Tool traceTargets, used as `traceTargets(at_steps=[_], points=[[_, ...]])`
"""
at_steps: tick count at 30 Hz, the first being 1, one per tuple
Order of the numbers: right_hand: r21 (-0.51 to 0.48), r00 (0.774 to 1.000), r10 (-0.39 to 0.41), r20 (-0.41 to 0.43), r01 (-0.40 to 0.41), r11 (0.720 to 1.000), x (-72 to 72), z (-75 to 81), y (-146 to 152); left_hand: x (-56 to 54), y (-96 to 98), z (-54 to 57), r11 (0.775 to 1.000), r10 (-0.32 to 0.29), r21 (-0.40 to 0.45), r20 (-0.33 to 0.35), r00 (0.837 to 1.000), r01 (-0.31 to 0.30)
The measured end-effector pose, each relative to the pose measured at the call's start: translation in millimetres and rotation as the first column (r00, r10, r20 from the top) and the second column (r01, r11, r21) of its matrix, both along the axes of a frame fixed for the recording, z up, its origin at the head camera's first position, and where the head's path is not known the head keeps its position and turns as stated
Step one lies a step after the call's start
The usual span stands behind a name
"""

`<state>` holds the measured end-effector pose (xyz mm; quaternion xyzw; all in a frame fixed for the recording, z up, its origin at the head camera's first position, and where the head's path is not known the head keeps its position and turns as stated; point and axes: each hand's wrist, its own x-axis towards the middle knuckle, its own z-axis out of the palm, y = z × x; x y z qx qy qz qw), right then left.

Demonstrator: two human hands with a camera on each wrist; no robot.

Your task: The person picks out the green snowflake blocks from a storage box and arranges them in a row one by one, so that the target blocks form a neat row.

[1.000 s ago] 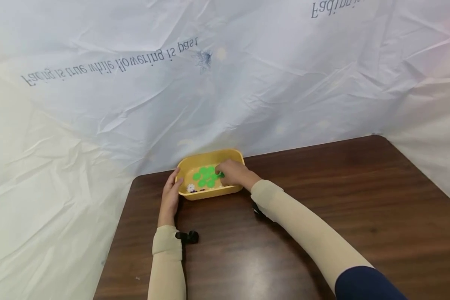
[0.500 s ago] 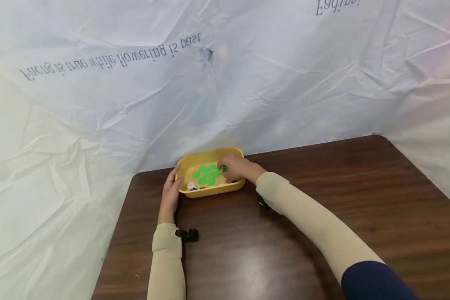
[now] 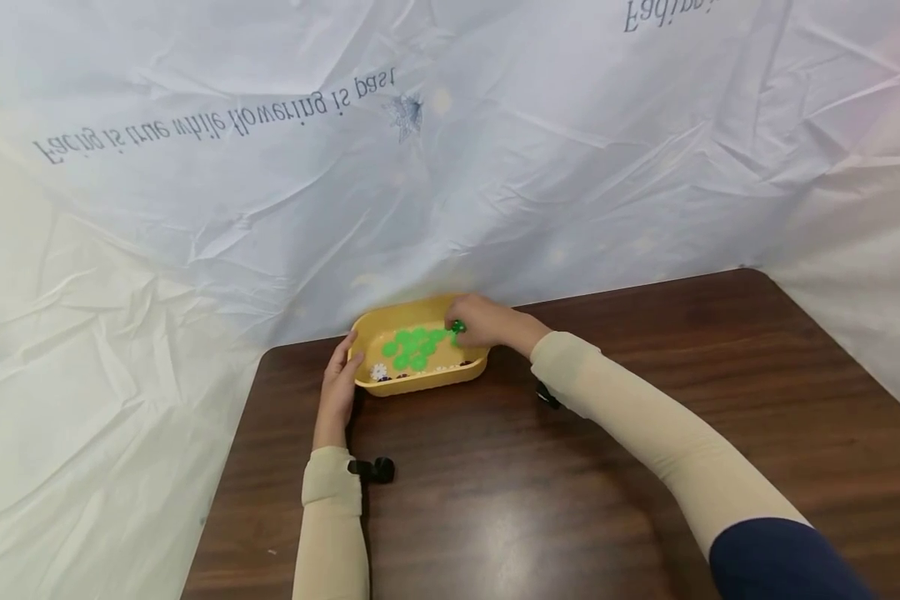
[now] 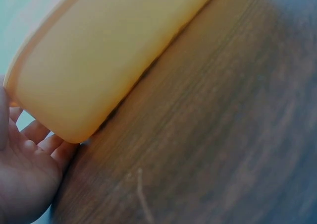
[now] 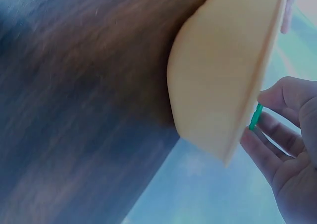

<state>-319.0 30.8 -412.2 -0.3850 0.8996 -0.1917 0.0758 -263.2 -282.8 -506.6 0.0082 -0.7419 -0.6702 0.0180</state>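
A yellow plastic basket-like tray [image 3: 423, 384] stands at the far edge of the table. My left hand [image 3: 337, 385] grips its left end, thumb at the rim and fingers along the outer wall. Over the right part of the tray, my right hand [image 3: 487, 322] pinches a small green piece [image 5: 255, 116] between thumb and fingers. Inside lie several flat bright-green pieces [image 3: 414, 343], grouped and partly overlapping. A white flower-shaped piece [image 3: 378, 372] sits in the front left corner. A few dark pieces [image 3: 386, 380] and white ones show along the front wall, which partly hides them.
The brown wood-grain table [image 3: 510, 492] extends in front and to the right. A wrinkled white sheet [image 3: 450, 167] with printed lettering hangs close behind the tray. Black wrist mounts [image 3: 372, 470] sit on both sleeves.
My right hand has moved to the right and slightly away inside the tray, with a green piece in its fingers. The green group now reaches further right. My left hand stays on the tray.
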Motion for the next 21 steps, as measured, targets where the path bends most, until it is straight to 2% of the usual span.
traceTargets(at_steps=[11,17,21], points=[[0.023,0.998,-0.036,-0.059,0.038,0.999,-2.8,14.5,29,-3.4,-0.6,3.0,0.999,-0.011,0.034,0.057,0.998,0.009],[0.001,0.995,-0.069,-0.071,0.070,0.998,-5.6,12.2,48,-1.9,-0.1,-0.1,1.000,-0.006,0.013,0.028,1.000,0.005],[-0.024,0.994,-0.098,-0.056,0.096,0.995,-6.5,4.8,62,-2.2,0.9,-2.4,1.000,-0.005,0.002,-0.001,1.000,0.005]])
